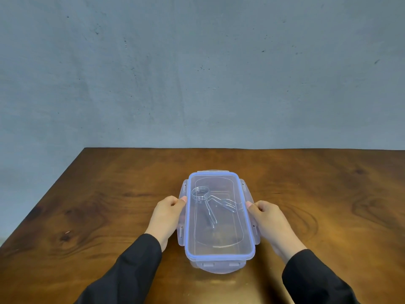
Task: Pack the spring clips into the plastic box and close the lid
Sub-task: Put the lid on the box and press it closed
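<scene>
A clear plastic box [219, 242] with a blue-rimmed lid [219, 178] lying on top stands lengthwise in the middle of the wooden table. Through the lid I see a metal spring clip [205, 198] with a coiled ring and long arms inside. My left hand [167, 218] grips the left long side, thumb on the lid edge, over the side latch flap [181, 231]. My right hand [270, 222] grips the right long side the same way. The near end flap [219, 265] and the side flaps stick outward.
The brown wooden table [109, 205] runs to a left edge that slants toward me and a far edge against a grey wall [197, 73]. Black sleeves cover both forearms.
</scene>
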Available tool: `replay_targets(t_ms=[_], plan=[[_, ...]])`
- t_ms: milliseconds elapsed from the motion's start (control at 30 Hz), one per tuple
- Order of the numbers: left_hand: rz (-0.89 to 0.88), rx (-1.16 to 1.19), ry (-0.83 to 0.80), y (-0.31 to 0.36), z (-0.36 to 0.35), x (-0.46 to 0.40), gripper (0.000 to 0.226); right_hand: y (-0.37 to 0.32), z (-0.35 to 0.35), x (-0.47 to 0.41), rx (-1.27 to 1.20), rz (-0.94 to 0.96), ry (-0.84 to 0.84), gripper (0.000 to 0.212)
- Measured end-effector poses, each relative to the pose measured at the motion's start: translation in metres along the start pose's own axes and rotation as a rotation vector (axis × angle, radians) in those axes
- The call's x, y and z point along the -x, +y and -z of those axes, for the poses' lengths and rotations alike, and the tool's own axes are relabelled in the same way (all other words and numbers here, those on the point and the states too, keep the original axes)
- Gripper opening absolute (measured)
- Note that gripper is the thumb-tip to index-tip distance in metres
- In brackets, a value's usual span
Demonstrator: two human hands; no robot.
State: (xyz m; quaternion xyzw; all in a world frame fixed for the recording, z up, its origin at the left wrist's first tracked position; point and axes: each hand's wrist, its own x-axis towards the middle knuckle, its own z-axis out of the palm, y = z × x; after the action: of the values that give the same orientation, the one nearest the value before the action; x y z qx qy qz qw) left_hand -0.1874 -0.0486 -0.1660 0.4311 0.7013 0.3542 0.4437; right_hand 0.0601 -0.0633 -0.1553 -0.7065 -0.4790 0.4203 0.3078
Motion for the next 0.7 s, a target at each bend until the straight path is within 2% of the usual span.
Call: replay_targets(t_ms=[200,267,333,400,467,567,700], plan=[[0.015,0.028,-0.017,-0.003,-0.002,0.004,0.036,0.006,0.0,0.001,-0.008,-0.015,-0.004,0.04],[0.005,0.039,-0.001,-0.005,-0.002,0.004,0.032,0.006,-0.002,0.002,0.011,0.004,0.037,0.031],[-0.068,-0.006,0.053,-0.005,-0.001,0.01,0.029,0.007,-0.004,0.005,0.105,0.089,0.15,0.025],[-0.161,-0.02,0.031,-0.007,-0.001,0.017,0.048,0.008,-0.004,0.008,0.182,0.233,0.197,0.035],[-0.23,-0.002,-0.095,-0.01,-0.004,0.025,0.058,0.008,-0.006,0.013,0.184,0.297,0.115,0.032],[-0.181,0.071,-0.261,-0.016,-0.012,0.035,0.063,0.009,-0.012,0.02,0.052,0.202,-0.015,0.034],[-0.08,0.33,-0.289,-0.019,-0.018,0.039,0.057,0.007,-0.02,0.025,-0.131,0.11,-0.054,0.036]])
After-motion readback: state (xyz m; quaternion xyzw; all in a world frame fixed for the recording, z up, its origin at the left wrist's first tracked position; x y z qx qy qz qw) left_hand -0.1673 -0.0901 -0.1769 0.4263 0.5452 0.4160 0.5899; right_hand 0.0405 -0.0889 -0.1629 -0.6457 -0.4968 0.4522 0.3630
